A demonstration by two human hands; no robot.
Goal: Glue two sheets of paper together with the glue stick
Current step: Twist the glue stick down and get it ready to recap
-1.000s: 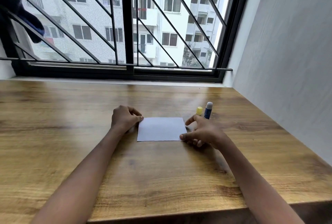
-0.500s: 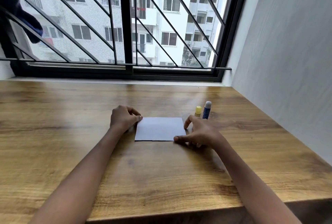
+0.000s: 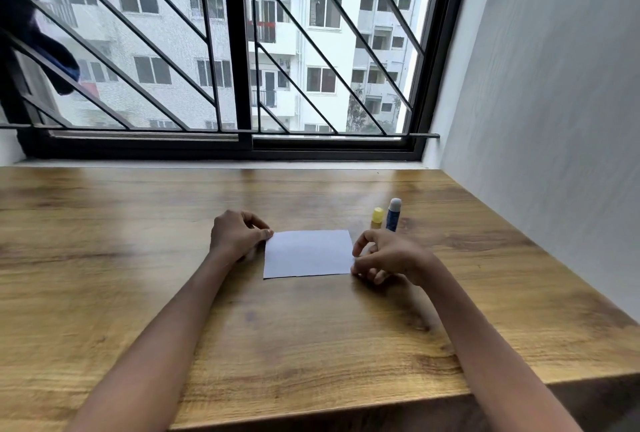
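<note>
Hands at the two ends of the paper, glue stick standing open behind.

On the brown wooden table (image 3: pixel 138 258) the flat white paper rectangle (image 3: pixel 308 253) lies between the left hand (image 3: pixel 235 237), whose curled fingers press its left edge, and the right hand (image 3: pixel 388 258), which half a second ago pressed the near corner and now is lifted, loosely curled and holding nothing. I judge that smoothing is finishing. The blue glue stick (image 3: pixel 393 215) and its yellow cap (image 3: pixel 377 215) stand near. Whether there are two sheets I cannot tell.

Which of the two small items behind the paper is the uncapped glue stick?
The taller blue one with the white tip, the glue stick; the short yellow cap stands just left of it.
</note>
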